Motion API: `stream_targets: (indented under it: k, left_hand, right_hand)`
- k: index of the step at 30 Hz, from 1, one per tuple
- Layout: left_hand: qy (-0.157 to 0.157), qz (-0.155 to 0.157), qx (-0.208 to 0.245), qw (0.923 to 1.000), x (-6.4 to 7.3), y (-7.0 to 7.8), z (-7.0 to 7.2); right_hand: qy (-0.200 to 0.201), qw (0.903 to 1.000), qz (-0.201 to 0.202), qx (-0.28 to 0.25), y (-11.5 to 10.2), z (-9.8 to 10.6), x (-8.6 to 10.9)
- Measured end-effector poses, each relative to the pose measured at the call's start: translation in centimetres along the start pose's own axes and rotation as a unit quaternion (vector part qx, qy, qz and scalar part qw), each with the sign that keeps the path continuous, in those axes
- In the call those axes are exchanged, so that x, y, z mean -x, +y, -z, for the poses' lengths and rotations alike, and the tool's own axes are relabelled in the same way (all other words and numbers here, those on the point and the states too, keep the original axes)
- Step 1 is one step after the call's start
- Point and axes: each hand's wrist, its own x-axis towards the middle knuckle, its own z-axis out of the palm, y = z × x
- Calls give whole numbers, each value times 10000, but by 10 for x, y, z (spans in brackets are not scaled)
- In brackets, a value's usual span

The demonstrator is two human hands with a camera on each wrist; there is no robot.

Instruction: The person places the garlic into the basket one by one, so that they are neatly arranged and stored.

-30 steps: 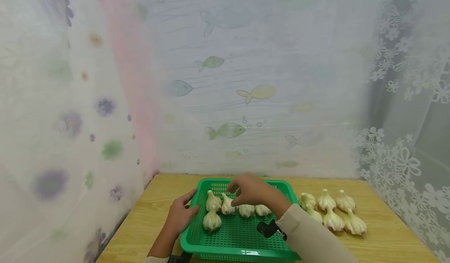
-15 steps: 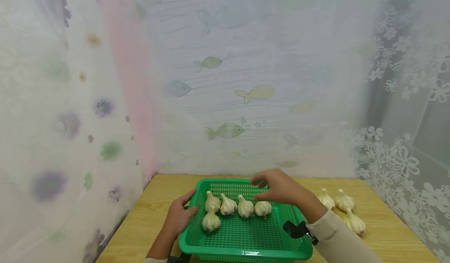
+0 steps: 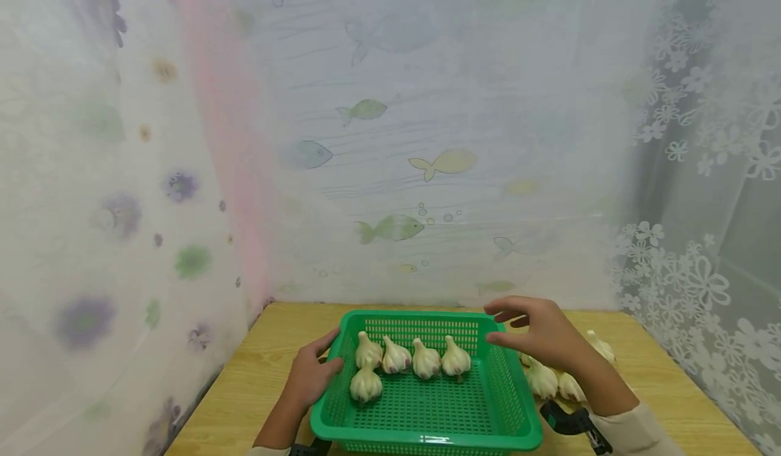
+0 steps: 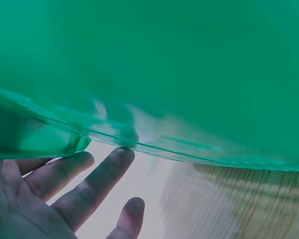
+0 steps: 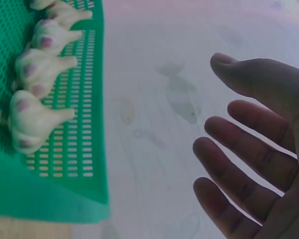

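A green plastic basket with perforated walls stands on the table. Inside it, several garlic bulbs form a back row, with one more garlic bulb in front at the left. My left hand rests against the basket's left rim. In the left wrist view its fingers are spread and fairly straight, touching the green plastic. My right hand hovers by the basket's right back corner, holding nothing; its fingers are relaxed and apart. Below it, partly hidden, more garlic bulbs lie on the table.
The wooden table meets a hanging curtain printed with fish at the back. Patterned sheeting also closes off the left and right sides. Another garlic bulb shows behind the right forearm.
My right hand has moved right, from above the basket's garlic to its right edge near the loose bulbs. All the bulbs in the basket are uncovered now. The left hand keeps its place.
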Motion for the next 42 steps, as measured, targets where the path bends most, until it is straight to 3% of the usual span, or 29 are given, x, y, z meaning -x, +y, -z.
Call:
stream_targets:
  k: [11, 21, 23, 26, 28, 31, 36, 42]
  left_hand:
    - [1, -31, 105, 9999, 0, 0, -1]
    - [21, 83, 69, 9999, -3, -3, -2]
    - [28, 96, 44, 9999, -3, -3, -2]
    - [45, 102, 44, 9999, -3, -1, -2]
    - [43, 87, 73, 9999, -3, -1, -3]
    - [37, 83, 96, 9999, -3, -1, -3]
    - [36, 116, 62, 9999, -2, 1, -3]
    - [22, 101, 11, 9999, -3, 1, -2]
  right_hand:
    - [1199, 9921, -333, 174, 31, 19, 39]
    - [1429, 9801, -1353, 267, 92, 29, 79]
    - [1427, 9753, -1685, 49, 105, 28, 88]
    - [1526, 9562, -2428, -588, 122, 27, 102]
    - [1644, 9345, -2978, -1052, 131, 28, 110]
    - [1845, 9076, -3476, -1461, 142, 29, 121]
    - [2156, 8866, -3519, -2090, 159, 25, 132]
    - [2502, 8374, -3292, -3574, 178, 16, 142]
